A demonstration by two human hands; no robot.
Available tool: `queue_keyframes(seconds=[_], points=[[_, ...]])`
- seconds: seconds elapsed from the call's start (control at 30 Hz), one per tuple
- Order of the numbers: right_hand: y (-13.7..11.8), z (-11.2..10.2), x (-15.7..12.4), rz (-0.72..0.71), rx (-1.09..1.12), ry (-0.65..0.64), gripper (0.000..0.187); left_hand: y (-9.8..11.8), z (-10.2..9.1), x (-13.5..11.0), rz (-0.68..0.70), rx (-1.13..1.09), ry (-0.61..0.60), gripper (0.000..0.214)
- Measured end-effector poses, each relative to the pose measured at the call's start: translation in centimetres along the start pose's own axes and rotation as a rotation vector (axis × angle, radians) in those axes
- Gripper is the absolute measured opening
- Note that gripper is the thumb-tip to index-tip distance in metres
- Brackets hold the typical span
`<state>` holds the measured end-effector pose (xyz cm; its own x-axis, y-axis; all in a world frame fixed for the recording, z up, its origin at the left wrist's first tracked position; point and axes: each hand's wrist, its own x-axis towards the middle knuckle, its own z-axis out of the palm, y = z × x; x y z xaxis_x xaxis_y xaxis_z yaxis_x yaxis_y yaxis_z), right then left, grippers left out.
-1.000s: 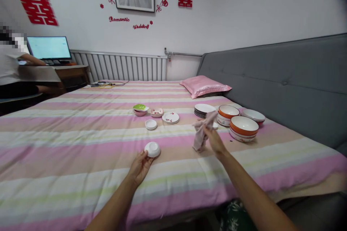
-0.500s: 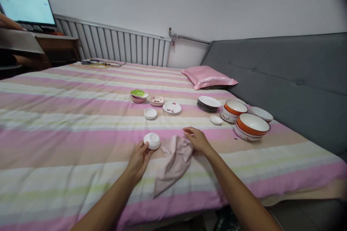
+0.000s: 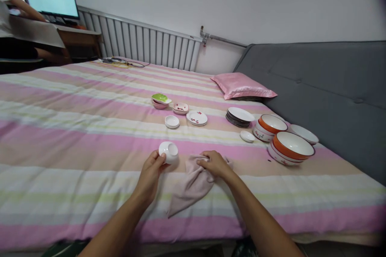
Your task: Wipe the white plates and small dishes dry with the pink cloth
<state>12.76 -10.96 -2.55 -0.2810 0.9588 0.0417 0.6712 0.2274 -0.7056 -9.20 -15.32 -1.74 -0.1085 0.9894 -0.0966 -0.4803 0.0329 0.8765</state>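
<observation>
A small white bowl (image 3: 167, 152) is tilted with its foot facing up and to the right. My left hand (image 3: 151, 172) grips its lower left side, thumb across the outside. To its right my right hand (image 3: 214, 163) is closed on a pale pink cloth (image 3: 193, 186), which hangs down to the left in a point over the bed. Bowl and cloth are apart. Behind them lie a stack of small white dishes (image 3: 172, 121) and white plates with red flowers (image 3: 197, 118).
Orange-rimmed bowls (image 3: 293, 147), a stack of white plates (image 3: 240, 116) and a small white dish (image 3: 247, 136) stand right. Pink dishes (image 3: 181, 108) and a green leaf-shaped dish (image 3: 161, 98) sit farther back. A pink pillow (image 3: 243, 86) lies by the grey headboard (image 3: 325, 80). Another person's arm (image 3: 28, 9) shows far left.
My right hand has moved from the cloth's edge to a hold on its top. The bowl in my left hand has tipped further onto its side. The view has shifted a little.
</observation>
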Motion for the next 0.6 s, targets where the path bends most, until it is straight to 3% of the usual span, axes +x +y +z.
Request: queue_keyframes(seconds=[0.1, 0.23, 0.3, 0.4, 0.47, 0.53, 0.6], points=[[-0.4, -0.2, -0.8, 0.021, 0.186, 0.099, 0.019, 0.8, 0.3, -0.2, 0.002, -0.006, -0.026, 0.02], [-1.5, -2.0, -0.7, 0.057, 0.524, 0.35, 0.024, 0.9, 0.4, -0.4, -0.02, -0.001, -0.081, 0.019], [-1.6, -4.2, -0.4, 0.063, 0.541, 0.61, 0.027, 0.9, 0.3, -0.5, -0.041, -0.005, -0.105, 0.019], [-0.4, -8.0, -0.5, 0.086, 0.428, 1.272, 0.029, 0.8, 0.3, -0.6, -0.06, -0.015, -0.131, 0.021], [0.7, -9.3, -0.8, 0.108, 0.331, 1.573, 0.031, 0.8, 0.4, -0.7, -0.069, -0.023, -0.146, 0.021], [1.3, -8.8, -1.1, 0.165, 0.364, 1.574, 0.033, 0.7, 0.7, -0.8, -0.08, -0.024, -0.162, 0.02], [0.9, -6.5, -1.3, 0.246, 0.497, 1.378, 0.033, 0.5, 1.0, -0.9, -0.079, 0.005, -0.181, 0.019]])
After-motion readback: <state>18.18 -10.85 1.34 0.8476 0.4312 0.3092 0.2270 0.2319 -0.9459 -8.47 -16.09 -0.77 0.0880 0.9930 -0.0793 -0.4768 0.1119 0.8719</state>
